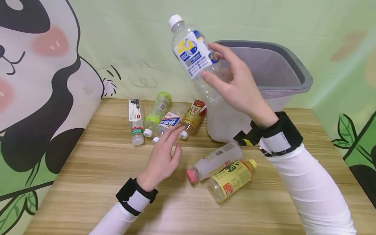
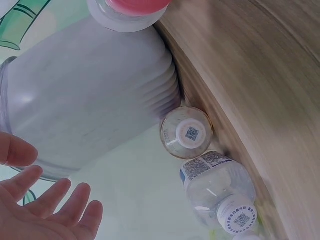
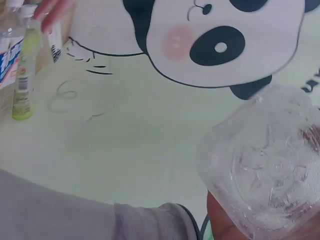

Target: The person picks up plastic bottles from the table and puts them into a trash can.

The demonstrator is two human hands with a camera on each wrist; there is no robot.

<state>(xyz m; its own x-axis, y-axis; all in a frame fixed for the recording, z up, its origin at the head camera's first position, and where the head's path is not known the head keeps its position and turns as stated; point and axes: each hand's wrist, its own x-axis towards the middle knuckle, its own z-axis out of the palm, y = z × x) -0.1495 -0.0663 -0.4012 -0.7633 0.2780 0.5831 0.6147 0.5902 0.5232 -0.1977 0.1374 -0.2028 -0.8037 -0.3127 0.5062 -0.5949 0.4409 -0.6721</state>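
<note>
My right hand (image 1: 239,83) grips a clear plastic bottle (image 1: 192,54) with a white cap and a blue, yellow and white label. It is held tilted in the air, cap up and to the left, in front of the bin. The right wrist view shows the bottle's ridged base (image 3: 277,167). My left hand (image 1: 161,156) holds nothing, its fingers extended and spread over the table. Its fingertips overlap a bottle with a blue and white label (image 1: 170,120) in the head view. Beside that lie a green-capped bottle (image 1: 158,111) and a bottle with a brown-yellow label (image 1: 194,116).
A grey bin (image 1: 299,70) stands against the back wall at the right. Nearer on the wooden table (image 1: 88,182) lie a pink-capped bottle (image 1: 218,160) and a yellow-labelled bottle (image 1: 232,179), side by side. Another clear bottle (image 1: 135,120) lies at the row's left end.
</note>
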